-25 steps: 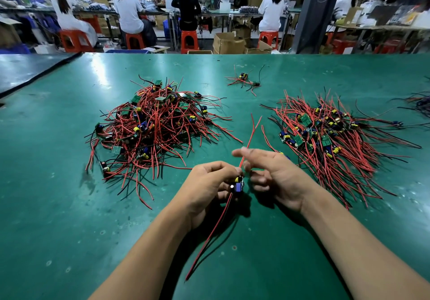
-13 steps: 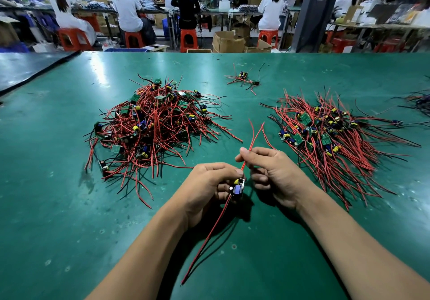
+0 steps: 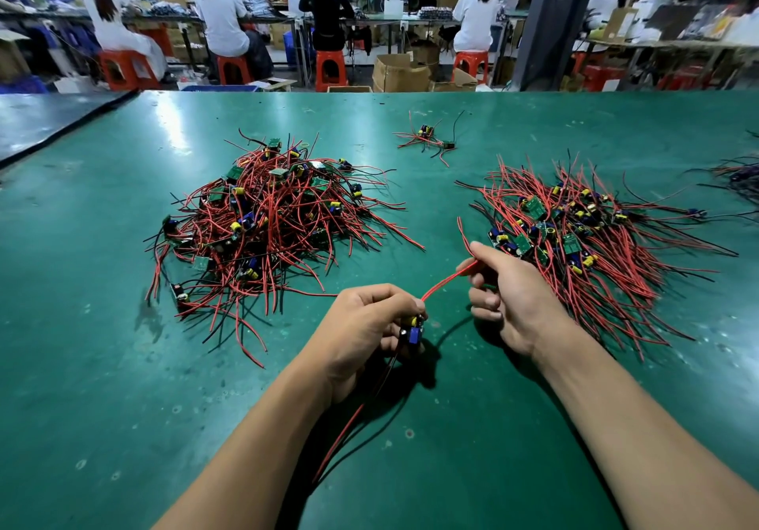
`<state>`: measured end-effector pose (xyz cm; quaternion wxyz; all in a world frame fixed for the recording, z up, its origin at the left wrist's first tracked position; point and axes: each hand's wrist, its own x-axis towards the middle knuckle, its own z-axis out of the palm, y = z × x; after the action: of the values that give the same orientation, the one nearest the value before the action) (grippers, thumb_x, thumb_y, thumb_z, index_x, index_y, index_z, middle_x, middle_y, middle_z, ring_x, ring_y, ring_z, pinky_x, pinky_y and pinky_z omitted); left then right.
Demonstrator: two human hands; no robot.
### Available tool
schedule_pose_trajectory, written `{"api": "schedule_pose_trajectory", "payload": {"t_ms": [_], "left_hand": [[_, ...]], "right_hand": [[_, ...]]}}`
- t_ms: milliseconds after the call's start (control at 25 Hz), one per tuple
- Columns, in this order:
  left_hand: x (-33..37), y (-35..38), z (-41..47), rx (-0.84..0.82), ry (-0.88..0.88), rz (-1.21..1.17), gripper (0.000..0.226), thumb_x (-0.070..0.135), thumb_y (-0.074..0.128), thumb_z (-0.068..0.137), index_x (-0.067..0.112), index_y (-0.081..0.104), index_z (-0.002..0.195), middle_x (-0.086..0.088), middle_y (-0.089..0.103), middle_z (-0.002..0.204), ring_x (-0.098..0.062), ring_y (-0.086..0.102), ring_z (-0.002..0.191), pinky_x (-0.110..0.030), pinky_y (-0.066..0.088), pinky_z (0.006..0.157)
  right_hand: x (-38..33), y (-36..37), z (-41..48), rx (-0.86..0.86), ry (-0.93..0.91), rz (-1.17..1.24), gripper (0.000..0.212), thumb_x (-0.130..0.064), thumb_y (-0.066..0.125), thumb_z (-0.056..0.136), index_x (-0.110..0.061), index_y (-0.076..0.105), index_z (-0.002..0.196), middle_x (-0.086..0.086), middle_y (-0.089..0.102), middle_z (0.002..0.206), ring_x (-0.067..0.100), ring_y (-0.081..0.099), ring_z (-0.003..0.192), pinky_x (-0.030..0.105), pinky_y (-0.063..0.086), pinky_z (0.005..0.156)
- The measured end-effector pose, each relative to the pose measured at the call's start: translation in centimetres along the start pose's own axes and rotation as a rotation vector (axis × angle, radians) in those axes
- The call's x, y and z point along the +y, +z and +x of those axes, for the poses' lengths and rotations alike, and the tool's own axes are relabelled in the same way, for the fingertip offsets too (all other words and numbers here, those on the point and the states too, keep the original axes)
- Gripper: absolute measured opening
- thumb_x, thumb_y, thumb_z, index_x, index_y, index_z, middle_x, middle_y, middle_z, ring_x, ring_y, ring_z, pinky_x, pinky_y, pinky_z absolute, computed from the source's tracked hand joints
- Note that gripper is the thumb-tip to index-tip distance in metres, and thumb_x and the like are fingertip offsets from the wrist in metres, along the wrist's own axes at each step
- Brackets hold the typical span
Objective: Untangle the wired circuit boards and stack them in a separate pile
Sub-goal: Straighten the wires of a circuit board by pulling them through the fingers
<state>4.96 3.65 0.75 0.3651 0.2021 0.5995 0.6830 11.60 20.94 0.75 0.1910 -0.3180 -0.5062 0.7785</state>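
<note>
- Left hand (image 3: 369,320) sits near the middle of the green desk (image 3: 123,365), fingers curled tight round one small circuit board (image 3: 414,332) (blue and yellow parts peek out past the knuckles).
- Right hand (image 3: 509,295) is just to the right of it, thumb and forefinger pinching a red wire (image 3: 445,281); the other fingers are folded in loosely.
- That wire runs taut from the board up and right to the pinch, and its free end curls out beyond the thumb.
- More leads (image 3: 341,435), red and dark, trail from under the left hand toward the near edge, along the forearm.
- On the left, farther back, the tangled pile (image 3: 267,217): a heaped mound of boards with red and black wires sticking out every way.
- On the right, the second pile (image 3: 575,238): flatter, with the boards clustered in the middle and the wires fanned out; the right hand overlaps its near-left fringe.
- Far centre, a small cluster (image 3: 427,139) of a couple of wired boards lies on its own, well apart from both piles.
- Beyond the desk, workers (image 3: 221,16) sit on red stools (image 3: 330,69) at long benches, backs turned.
</note>
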Motion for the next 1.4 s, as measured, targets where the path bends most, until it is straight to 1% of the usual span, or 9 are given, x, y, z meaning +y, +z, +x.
{"api": "schedule_pose_trajectory", "payload": {"t_ms": [280,480,600,760,960,1080,1200,1280,1400], "left_hand": [[0.1,-0.4,0.0,0.003,-0.001,-0.069,0.024,0.001,0.063,0.084,0.01,0.069,0.062,-0.007,0.06,0.065,-0.016,0.054,0.048,-0.02,0.046,0.045],[0.2,-0.4,0.0,-0.02,-0.008,-0.078,0.019,0.001,0.063,0.084,0.007,0.068,0.066,-0.006,0.06,0.065,-0.016,0.054,0.048,-0.02,0.047,0.046],[0.3,-0.3,0.0,-0.052,-0.013,-0.082,0.013,0.003,0.064,0.083,0.005,0.066,0.071,-0.005,0.061,0.063,-0.016,0.054,0.047,-0.02,0.046,0.045],[0.3,-0.2,-0.1,-0.092,-0.013,-0.097,0.006,0.008,0.068,0.075,0.006,0.066,0.07,-0.007,0.058,0.064,-0.017,0.052,0.048,-0.021,0.046,0.045],[0.1,-0.5,0.1,-0.03,-0.021,-0.078,0.019,0.005,0.065,0.085,0.011,0.068,0.067,-0.004,0.059,0.065,-0.013,0.048,0.053,-0.019,0.045,0.05],[-0.1,-0.3,0.3,-0.014,-0.017,-0.071,0.023,0.007,0.065,0.087,0.014,0.068,0.065,-0.001,0.059,0.066,-0.012,0.049,0.055,-0.02,0.042,0.053],[-0.2,-0.4,0.3,-0.034,-0.005,-0.065,0.02,0.007,0.062,0.088,0.013,0.069,0.07,-0.001,0.06,0.066,-0.012,0.051,0.055,-0.02,0.042,0.053],[-0.3,-0.5,0.3,-0.049,-0.005,-0.062,0.022,0.006,0.062,0.087,0.014,0.07,0.068,0.0,0.059,0.064,-0.01,0.051,0.052,-0.018,0.043,0.049],[-0.3,-0.4,0.4,-0.052,-0.014,-0.048,0.022,0.007,0.064,0.086,0.015,0.071,0.066,0.0,0.059,0.063,-0.009,0.051,0.051,-0.018,0.043,0.05]], "right_hand": [[-0.5,-0.3,-0.2,-0.051,0.08,-0.016,0.046,-0.031,0.053,0.099,-0.014,0.043,0.057,-0.004,0.025,0.052,0.006,0.02,0.03,0.012,0.013,0.032],[-0.8,0.0,-0.4,-0.142,0.093,0.266,0.037,-0.022,0.054,0.096,-0.011,0.049,0.062,-0.003,0.033,0.058,0.006,0.026,0.035,0.017,0.018,0.031],[-0.5,1.1,-0.9,-0.256,0.049,0.52,0.028,-0.022,0.058,0.085,-0.008,0.054,0.061,-0.001,0.041,0.06,0.007,0.032,0.039,0.017,0.026,0.035],[0.0,1.7,-0.8,-0.334,0.072,0.722,0.031,-0.024,0.056,0.087,-0.009,0.059,0.06,-0.003,0.049,0.056,0.008,0.036,0.039,0.019,0.03,0.037],[0.4,1.1,-0.5,-0.215,-0.021,0.239,0.04,-0.043,0.058,0.094,-0.016,0.058,0.066,-0.004,0.034,0.06,0.006,0.028,0.041,0.017,0.022,0.035],[1.1,1.4,-1.1,-0.318,-0.045,-0.099,0.041,-0.055,0.069,0.081,-0.02,0.055,0.066,-0.001,0.033,0.058,0.009,0.027,0.04,0.019,0.021,0.038],[2.1,2.1,-1.9,-0.37,-0.134,-0.45,0.037,-0.052,0.069,0.086,-0.021,0.063,0.066,0.009,0.04,0.061,0.014,0.033,0.047,0.026,0.025,0.045],[2.1,2.2,-2.0,-0.356,-0.171,-0.413,0.031,-0.044,0.065,0.093,-0.021,0.067,0.072,0.01,0.038,0.063,0.015,0.033,0.049,0.026,0.025,0.047],[1.8,1.8,-1.3,-0.325,-0.145,-0.325,0.032,-0.037,0.056,0.1,-0.01,0.071,0.092,-0.001,0.029,0.054,0.011,0.024,0.039,0.017,0.018,0.041]]}}
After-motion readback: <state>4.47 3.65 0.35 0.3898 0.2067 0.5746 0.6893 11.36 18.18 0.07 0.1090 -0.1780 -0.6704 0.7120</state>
